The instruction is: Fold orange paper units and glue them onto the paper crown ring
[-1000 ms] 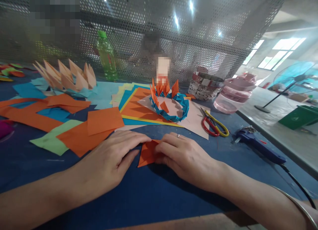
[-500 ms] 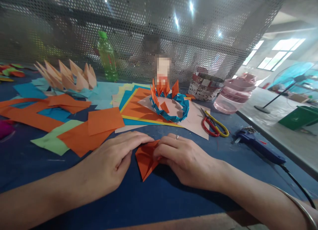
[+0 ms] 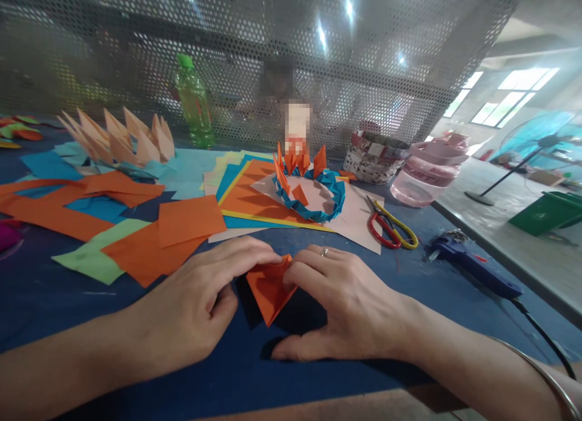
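A folded orange paper (image 3: 269,290), pointed at its lower end, is between my hands over the blue tabletop. My left hand (image 3: 197,299) is closed on its upper left edge, fingers over the top and thumb tucked in. My right hand (image 3: 350,303), with a ring on one finger, touches the paper's right edge with its curled fingertips. Its thumb stretches out apart from the paper, near the table. Beyond the hands stands a blue folded-paper ring (image 3: 334,205) with orange points (image 3: 321,160), on sheets of coloured paper (image 3: 254,193).
Loose orange squares (image 3: 191,219) and a green sheet (image 3: 102,251) lie left. Red-and-yellow scissors (image 3: 391,227) and a blue glue gun (image 3: 477,272) lie right. Behind are a peach paper crown (image 3: 120,139), a green bottle (image 3: 194,105), a woven basket (image 3: 376,157) and a pink jug (image 3: 425,172).
My right thumb has come away from the paper and spread out below it. The folded paper has tilted, with more of its front face in the light. The left hand has barely moved.
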`<state>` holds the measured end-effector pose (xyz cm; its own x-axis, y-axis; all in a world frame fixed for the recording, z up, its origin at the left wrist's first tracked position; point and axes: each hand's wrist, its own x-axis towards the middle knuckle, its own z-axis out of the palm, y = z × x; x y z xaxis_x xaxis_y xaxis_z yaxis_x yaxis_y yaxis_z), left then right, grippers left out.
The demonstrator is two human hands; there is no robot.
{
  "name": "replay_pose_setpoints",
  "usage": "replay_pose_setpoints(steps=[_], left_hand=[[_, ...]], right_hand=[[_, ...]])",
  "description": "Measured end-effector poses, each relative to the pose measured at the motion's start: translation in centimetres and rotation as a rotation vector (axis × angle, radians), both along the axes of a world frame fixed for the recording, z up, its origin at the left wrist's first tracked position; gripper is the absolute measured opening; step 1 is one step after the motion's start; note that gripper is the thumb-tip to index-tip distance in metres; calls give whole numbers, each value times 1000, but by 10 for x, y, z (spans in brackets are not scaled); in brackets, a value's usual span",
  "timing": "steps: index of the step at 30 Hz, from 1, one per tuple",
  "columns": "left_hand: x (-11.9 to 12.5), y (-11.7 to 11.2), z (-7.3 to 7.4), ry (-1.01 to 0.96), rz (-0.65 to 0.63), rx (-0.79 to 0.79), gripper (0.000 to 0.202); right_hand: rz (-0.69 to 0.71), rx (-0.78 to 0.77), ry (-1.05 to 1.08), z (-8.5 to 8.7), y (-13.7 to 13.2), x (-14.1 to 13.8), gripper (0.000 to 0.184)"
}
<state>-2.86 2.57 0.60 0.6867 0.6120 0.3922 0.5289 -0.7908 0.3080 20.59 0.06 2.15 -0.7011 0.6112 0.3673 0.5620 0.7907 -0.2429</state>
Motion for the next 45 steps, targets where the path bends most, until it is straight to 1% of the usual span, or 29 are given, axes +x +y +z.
replay_pose_setpoints(steps=[3,6,8,11,13,15,16,18,20,22,26,28,30,33,35,38,40,43,45], left_hand=[[1,1,0,-5,-6,-1,51],[4,5,2,-48,-13,20,32],[5,6,5,-88,-41,54,21],[3,4,8,-105,-91,197,14],[0,0,9,-77,-113,326,12],[-2,-4,10,-38,-129,419,13],[-3,-6,11,-28,-143,449,14],[-3,-10,11,-27,-171,477,16],[-2,-13,10,-29,-201,451,20],[-2,-15,7,-22,-193,399,23],[-2,-14,0,16,-79,287,32],[-2,-13,-1,12,-63,273,34],[-2,-11,1,-6,-112,313,32],[-2,-8,5,-5,-228,395,30],[-1,-6,7,26,-254,455,28],[-1,-4,8,86,-237,559,24],[0,-3,8,108,-211,587,24],[1,-5,10,94,-155,560,26],[2,-7,11,76,-146,525,26]], right_hand=[[-9,17,-23,0,-1,-1,50],[-9,21,-25,0,-1,-1,44],[-2,20,-15,0,-2,-1,40],[-21,19,-23,-2,-2,-1,33],[-54,24,-44,-2,-2,-1,23],[-77,35,-59,-3,-2,0,11],[-82,40,-64,-3,-2,1,12],[-78,37,-67,-3,-1,2,22],[-62,22,-59,-3,-1,4,29],[-33,13,-31,-3,-1,4,33],[3,42,86,-5,-2,4,29],[10,40,132,-6,-2,3,26],[29,8,145,-8,-1,3,26],[65,-20,126,-9,0,3,27],[56,-6,99,-9,1,3,25],[5,32,41,-7,2,1,21],[-15,58,13,-6,2,1,20],[-17,75,10,-5,3,1,20],[-13,69,17,-4,3,2,17]])
